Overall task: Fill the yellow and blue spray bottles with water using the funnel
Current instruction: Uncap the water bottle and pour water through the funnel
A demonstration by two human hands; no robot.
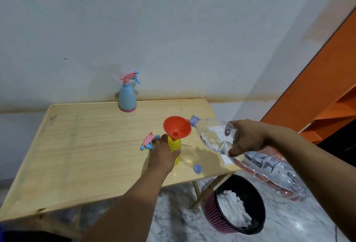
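No legible writing or brand on any item; the water bottle's label is blurred.

Left hand (161, 155): fingers curled closed around the yellow spray bottle (175, 149), which stands upright on the table (77, 145), sprayer head off. Red funnel (177, 127) sits in the yellow bottle's neck, just above the left fingers.

Right hand (247, 138): fingers wrapped closed around a large clear water bottle (213, 135), tilted, uncapped mouth touching the funnel rim.

Loose pink-and-blue sprayer head (149, 141) lies on the table just left of the left hand. Blue cap (197, 168) lies near the table's front edge. Blue spray bottle (127, 97), sprayer on, stands upright at the back edge, well apart from both hands.
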